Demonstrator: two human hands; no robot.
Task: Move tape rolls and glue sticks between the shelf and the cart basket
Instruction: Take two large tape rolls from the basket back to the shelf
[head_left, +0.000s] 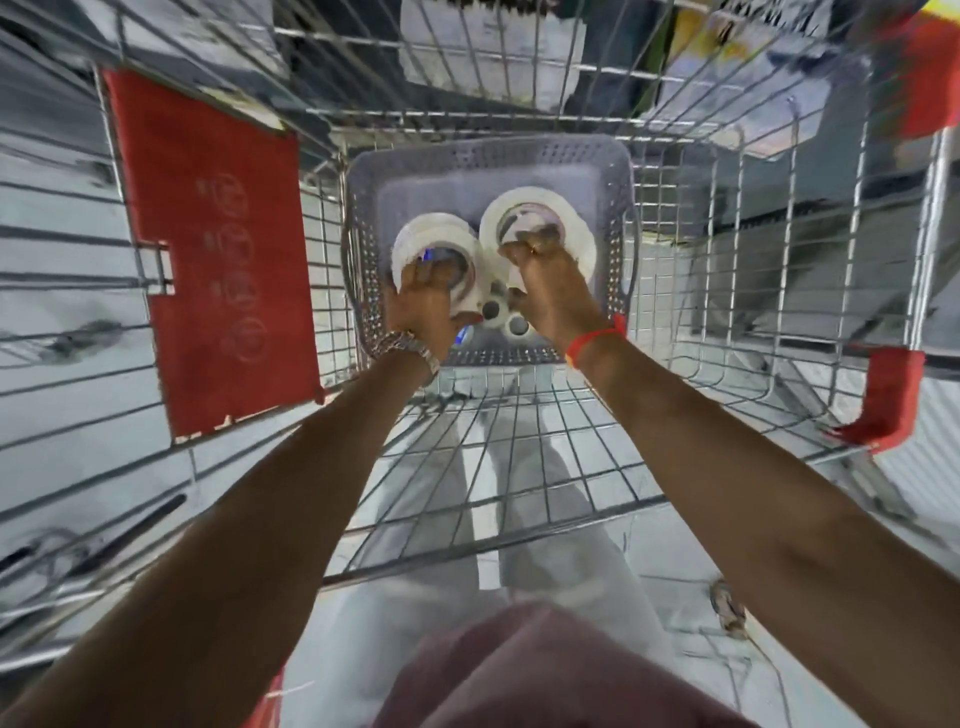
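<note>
A grey perforated plastic basket (488, 156) sits at the bottom of a wire shopping cart (727, 218). Inside it lie several white tape rolls. My left hand (423, 301) has its fingers hooked into the core of a large white tape roll (415, 239) on the basket's left. My right hand (545, 280) grips another large white tape roll (540, 205) on the right. Two small white tape rolls (504, 318) lie between my hands near the basket's front wall. No glue sticks or shelf are visible.
A red child-seat flap (218, 249) hangs on the cart's left side. Red plastic corner guards (888, 400) mark the cart's right rim. The wire cart walls surround the basket closely. My legs and the tiled floor show below through the mesh.
</note>
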